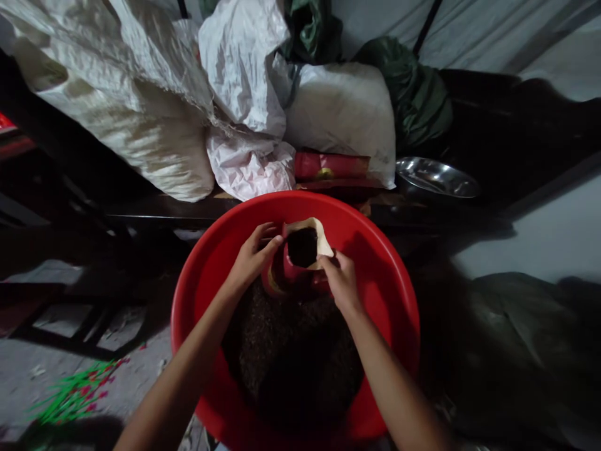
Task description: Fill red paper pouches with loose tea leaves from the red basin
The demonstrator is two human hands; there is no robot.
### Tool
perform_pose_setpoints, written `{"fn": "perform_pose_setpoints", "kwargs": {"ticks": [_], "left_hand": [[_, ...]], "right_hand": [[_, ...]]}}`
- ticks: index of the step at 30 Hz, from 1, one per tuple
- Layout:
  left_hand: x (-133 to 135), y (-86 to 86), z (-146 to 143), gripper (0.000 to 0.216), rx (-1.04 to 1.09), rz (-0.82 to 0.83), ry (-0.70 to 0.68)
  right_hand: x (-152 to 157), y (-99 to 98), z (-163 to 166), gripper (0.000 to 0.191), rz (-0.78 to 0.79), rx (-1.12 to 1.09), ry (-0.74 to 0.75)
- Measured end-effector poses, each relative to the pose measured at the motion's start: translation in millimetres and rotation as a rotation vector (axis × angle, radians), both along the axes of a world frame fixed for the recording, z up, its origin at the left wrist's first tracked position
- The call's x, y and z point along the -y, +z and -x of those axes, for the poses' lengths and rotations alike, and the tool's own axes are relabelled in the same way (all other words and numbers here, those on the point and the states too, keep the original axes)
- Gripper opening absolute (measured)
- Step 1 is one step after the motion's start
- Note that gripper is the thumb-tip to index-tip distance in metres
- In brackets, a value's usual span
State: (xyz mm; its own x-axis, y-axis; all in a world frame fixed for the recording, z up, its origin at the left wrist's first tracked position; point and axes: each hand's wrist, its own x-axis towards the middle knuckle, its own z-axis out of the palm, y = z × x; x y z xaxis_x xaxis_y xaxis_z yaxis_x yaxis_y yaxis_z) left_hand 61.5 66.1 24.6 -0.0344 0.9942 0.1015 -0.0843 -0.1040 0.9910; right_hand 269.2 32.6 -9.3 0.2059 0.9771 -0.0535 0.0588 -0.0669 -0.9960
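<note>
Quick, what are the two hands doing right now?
Left hand: closed, gripping the left edge of the red pouch.
Right hand: closed, pinching the pouch's open rim on the right.

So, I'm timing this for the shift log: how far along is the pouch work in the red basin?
Done: the red pouch stands open, with dark material showing inside. In hand: left hand and right hand hold its mouth. Remaining: a heap of dark loose material fills the red basin; more red packs lie behind.
</note>
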Motion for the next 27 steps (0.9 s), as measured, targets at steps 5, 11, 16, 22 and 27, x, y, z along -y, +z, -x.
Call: {"fn": "perform_pose_setpoints", "kwargs": {"ticks": [5, 11, 16, 22, 27], "left_hand": [[-31, 33.2, -11, 0.015, -0.659, 0.015, -0.007], [3, 55.4, 12, 0.032, -1.092, -0.035, 0.228], [24, 50.0, 11, 0.039, -1.309, 0.166, 0.127], [18, 63.1, 10, 0.036, -1.238, 0.078, 0.132], [-6, 60.4, 16, 0.029, -1.287, 0.092, -0.014]], "right_hand": [[-11, 17.5, -4, 0.028, 0.075, 0.316, 0.092], [-13, 61.0, -37, 0.028, -0.112, 0.645, 0.050], [-19, 66.3, -36, 0.036, -0.030, 0.928, 0.138], [-21, 65.8, -43, 0.032, -0.079, 0.839, 0.098], [-32, 57.2, -54, 0.035, -0.051, 0.821, 0.132]]}}
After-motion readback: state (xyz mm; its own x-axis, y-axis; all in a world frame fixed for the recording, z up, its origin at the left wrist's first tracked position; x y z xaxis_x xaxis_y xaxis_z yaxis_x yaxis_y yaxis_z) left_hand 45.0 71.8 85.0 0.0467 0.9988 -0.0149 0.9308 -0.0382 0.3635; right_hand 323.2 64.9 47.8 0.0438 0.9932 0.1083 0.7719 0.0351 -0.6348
